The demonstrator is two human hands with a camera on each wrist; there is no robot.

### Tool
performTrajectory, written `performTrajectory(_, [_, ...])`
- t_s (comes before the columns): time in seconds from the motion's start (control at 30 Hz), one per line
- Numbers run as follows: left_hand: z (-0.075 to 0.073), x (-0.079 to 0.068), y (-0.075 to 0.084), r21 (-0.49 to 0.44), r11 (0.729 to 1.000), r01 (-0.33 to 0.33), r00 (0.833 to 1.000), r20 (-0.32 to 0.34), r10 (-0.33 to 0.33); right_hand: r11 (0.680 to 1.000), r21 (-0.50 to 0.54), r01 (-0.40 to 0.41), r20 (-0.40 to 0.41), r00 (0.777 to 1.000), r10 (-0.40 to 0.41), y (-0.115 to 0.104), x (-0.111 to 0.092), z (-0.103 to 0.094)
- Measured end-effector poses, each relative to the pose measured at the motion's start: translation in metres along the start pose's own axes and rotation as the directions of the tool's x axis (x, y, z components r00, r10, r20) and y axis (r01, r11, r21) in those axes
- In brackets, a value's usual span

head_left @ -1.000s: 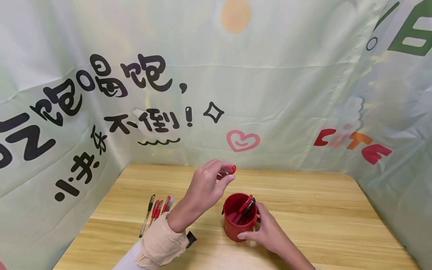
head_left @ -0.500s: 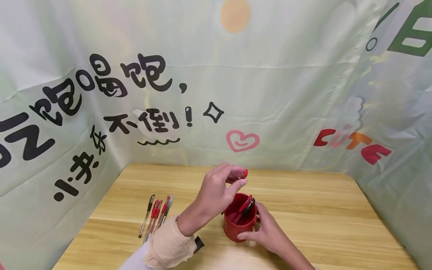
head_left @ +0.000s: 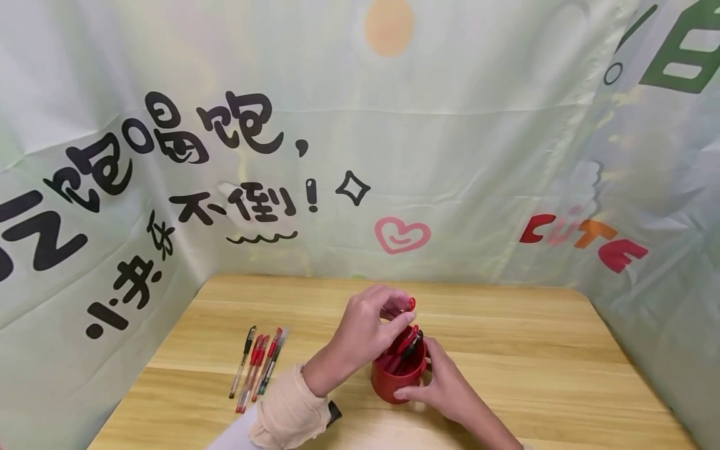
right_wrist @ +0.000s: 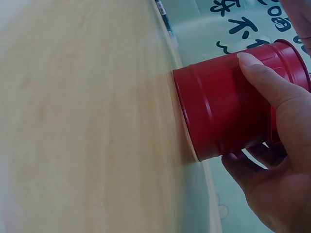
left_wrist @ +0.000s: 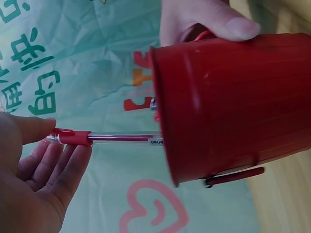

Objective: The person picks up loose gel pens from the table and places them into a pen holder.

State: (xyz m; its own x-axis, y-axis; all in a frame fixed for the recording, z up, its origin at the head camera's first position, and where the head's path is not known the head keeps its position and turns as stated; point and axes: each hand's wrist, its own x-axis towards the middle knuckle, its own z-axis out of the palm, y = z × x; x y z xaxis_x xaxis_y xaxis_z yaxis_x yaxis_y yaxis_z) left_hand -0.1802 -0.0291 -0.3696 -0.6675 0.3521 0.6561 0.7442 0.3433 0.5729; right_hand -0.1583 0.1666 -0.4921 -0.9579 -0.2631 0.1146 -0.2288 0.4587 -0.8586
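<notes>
My left hand pinches a red-capped gel pen by its cap, between thumb and fingertips. The pen points down, its lower end inside the red bucket; the part within is hidden by the wall in the left wrist view. The bucket stands upright on the table, and my right hand grips its side, thumb along the wall and fingers round the opposite side. Inside the bucket, a black-capped pen leans beside a red one.
Left of the bucket, several loose pens lie side by side on the wooden table: a black-capped pen at the far left, then red-capped pens and a grey-capped one. A printed cloth hangs behind the table.
My left hand has moved right and then down with the red pen, from left of the bucket to over its mouth, the pen's lower end entering. The right hand keeps its grip on the bucket.
</notes>
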Motion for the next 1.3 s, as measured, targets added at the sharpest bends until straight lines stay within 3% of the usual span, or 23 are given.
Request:
performTrajectory(0.3, [0.009,-0.01,-0.007,0.064,0.996,0.069,0.996,0.057,-0.073,0.999,-0.001,-0.033,-0.007,0.999,0.033,0.0,0.0,0.001])
performTrajectory(0.5, [0.013,-0.014,-0.012,0.121,0.985,0.122,0.984,0.116,-0.136,1.0,-0.018,-0.024,-0.009,1.0,0.024,-0.001,0.001,0.002])
performTrajectory(0.67, [0.015,-0.014,-0.016,0.183,0.967,0.177,0.965,0.162,-0.207,0.999,-0.029,-0.019,-0.009,1.0,0.019,-0.001,0.001,0.001])
performTrajectory(0.9, [0.019,-0.015,-0.019,0.265,0.925,0.272,0.919,0.213,-0.331,0.999,-0.026,-0.023,0.003,1.0,0.023,-0.001,0.0,0.001])
performTrajectory(1.03, [0.023,-0.015,-0.02,0.298,0.916,0.27,0.911,0.229,-0.343,0.999,-0.028,-0.03,0.006,1.0,0.03,-0.001,0.0,0.001])
performTrajectory(1.3, [0.026,-0.015,-0.022,0.341,0.916,0.213,0.921,0.242,-0.305,0.999,-0.044,-0.012,0.019,1.0,0.012,-0.001,0.001,0.0])
